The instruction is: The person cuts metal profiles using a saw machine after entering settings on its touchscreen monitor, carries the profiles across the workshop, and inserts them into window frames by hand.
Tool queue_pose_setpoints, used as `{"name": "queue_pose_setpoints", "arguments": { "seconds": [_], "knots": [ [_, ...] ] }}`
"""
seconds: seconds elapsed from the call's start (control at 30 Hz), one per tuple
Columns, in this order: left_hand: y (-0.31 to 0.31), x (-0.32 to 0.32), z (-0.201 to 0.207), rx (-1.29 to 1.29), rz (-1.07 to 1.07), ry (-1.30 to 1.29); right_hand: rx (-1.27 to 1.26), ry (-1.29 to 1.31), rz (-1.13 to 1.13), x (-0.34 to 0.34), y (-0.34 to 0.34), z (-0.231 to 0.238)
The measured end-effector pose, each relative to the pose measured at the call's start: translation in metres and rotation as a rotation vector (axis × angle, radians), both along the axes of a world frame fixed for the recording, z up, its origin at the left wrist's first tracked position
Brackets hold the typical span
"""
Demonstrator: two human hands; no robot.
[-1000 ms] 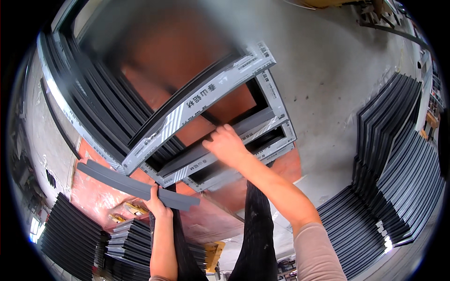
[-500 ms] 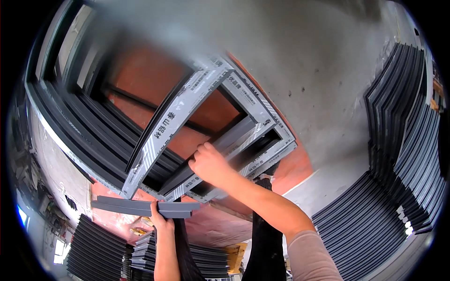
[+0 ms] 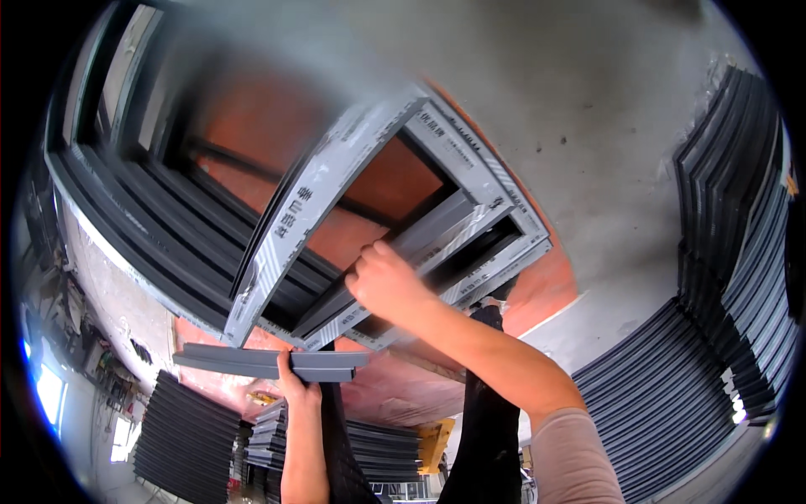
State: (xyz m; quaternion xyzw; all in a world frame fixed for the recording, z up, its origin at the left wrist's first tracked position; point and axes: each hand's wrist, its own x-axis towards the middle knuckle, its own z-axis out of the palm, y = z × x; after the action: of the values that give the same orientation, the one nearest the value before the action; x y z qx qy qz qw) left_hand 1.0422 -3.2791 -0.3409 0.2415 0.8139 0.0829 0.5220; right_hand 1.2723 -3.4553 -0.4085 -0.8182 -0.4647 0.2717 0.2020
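My left hand [image 3: 297,382] is closed around short grey profile strips [image 3: 227,359], held level below the frame's near edge. My right hand [image 3: 388,284] has its fingers curled over a long grey strip [image 3: 437,220] that lies along a bar of the frame. Its fingertips are partly hidden, so I cannot tell how tightly they grip. The window frame [image 3: 290,220] has dark metal bars covered in white printed film. It lies tilted across the middle, with a narrow opening beside the wider one.
More dark frames [image 3: 159,227] stand in a row on the left. Reddish boards [image 3: 537,281] lie beneath the work. Stacked dark profiles [image 3: 730,168] line the right side, with further stacks [image 3: 189,428] at the lower left. Grey floor [image 3: 604,109] spreads beyond the frame.
The whole view has shifted slightly, moving the frame a little right and up. Both hands keep nearly the same places on their strips.
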Motion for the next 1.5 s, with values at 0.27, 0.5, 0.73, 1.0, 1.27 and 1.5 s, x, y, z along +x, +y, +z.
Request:
{"name": "queue_pose_setpoints", "arguments": {
  "seconds": [0.27, 0.5, 0.73, 1.0, 1.27, 1.5],
  "knots": [
    [-0.006, 0.001, -0.001, 0.109, 0.039, -0.008, -0.017, -0.031, -0.093, 0.041, -0.047, 0.071],
    [0.000, -0.009, 0.006, 0.156, -0.002, -0.009, -0.224, -0.004, -0.051, 0.031, -0.155, 0.096],
    [-0.015, -0.010, 0.000, 0.164, -0.081, 0.012, -0.295, 0.043, 0.116, -0.049, -0.142, -0.021],
    [-0.021, -0.035, 0.006, 0.072, -0.113, -0.005, -0.268, 0.049, 0.063, -0.080, -0.149, -0.058],
    [-0.030, -0.028, -0.002, 0.062, -0.194, -0.056, -0.185, 0.056, -0.034, -0.088, -0.159, -0.062],
    [-0.034, -0.025, -0.010, 0.005, -0.192, -0.091, -0.064, -0.007, -0.139, -0.094, -0.162, -0.068]
  ]
}}
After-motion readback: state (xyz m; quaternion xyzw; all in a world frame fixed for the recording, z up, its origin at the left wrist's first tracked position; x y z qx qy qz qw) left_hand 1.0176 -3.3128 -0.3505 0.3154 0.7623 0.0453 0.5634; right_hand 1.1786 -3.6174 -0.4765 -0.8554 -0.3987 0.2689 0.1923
